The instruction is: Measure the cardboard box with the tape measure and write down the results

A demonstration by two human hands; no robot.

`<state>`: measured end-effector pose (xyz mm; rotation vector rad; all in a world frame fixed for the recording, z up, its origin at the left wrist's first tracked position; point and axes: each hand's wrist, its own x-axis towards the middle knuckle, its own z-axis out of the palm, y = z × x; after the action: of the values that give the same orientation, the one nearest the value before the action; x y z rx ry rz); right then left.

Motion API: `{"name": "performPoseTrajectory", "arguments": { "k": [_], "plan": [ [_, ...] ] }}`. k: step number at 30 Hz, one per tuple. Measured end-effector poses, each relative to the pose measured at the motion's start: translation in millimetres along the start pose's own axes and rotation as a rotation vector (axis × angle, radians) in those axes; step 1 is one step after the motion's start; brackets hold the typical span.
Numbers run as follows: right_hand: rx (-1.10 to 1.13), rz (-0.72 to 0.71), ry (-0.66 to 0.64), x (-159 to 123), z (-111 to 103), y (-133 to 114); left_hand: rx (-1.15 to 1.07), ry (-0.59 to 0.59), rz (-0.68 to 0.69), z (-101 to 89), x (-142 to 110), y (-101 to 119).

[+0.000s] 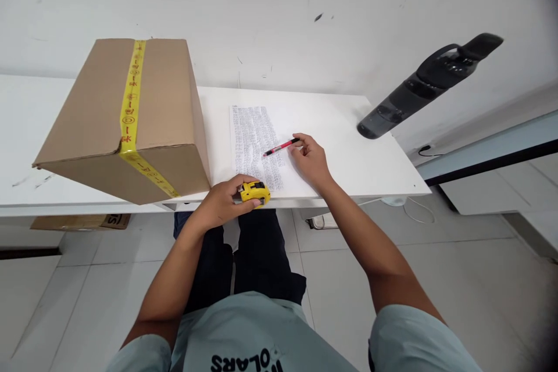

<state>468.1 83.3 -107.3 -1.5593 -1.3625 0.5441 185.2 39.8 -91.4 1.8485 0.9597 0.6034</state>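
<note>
My left hand (224, 204) is closed around a yellow and black tape measure (255, 192) at the front edge of the table. No blade shows out of its case. In the fingertips of my right hand (311, 161) is the black end of a red and black pen (281, 147). The pen slants across a handwritten sheet of paper (255, 128) lying flat on the table. Left of the sheet stands a closed cardboard box (168, 93), with yellow printed tape (133, 87) running over its top and down the front.
A dark bottle (418, 90) stands near the right end of the white table (331, 113), with the wall (270, 17) behind. Below the table are a flat piece of cardboard (82, 222) at left and a white cable (421, 215) at right.
</note>
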Motion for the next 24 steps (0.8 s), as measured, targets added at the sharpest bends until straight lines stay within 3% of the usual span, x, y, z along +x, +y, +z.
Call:
{"name": "performPoseTrajectory", "arguments": {
  "k": [11,14,17,18,22,24],
  "plan": [
    [-0.073,-0.002,-0.042,0.7,3.5,-6.8,-0.076,0.024,0.006,3.0,-1.3,6.0],
    [-0.072,-0.037,-0.033,-6.7,1.5,-19.1,-0.098,0.128,0.059,10.4,-12.6,15.0],
    [-0.015,-0.104,-0.019,-40.8,-0.1,-40.5,-0.139,0.302,0.174,20.6,-39.1,28.0],
    [0.029,-0.133,-0.058,-58.3,0.4,-48.2,-0.148,0.375,0.221,24.9,-49.3,32.5],
    [0.48,-0.276,-0.52,-134.3,11.8,-78.5,-0.215,0.665,0.456,39.0,-80.0,47.7],
    [0.573,-0.257,-0.601,-159.8,23.9,-95.8,-0.185,0.748,0.541,37.3,-87.8,52.7]
  ]
}}
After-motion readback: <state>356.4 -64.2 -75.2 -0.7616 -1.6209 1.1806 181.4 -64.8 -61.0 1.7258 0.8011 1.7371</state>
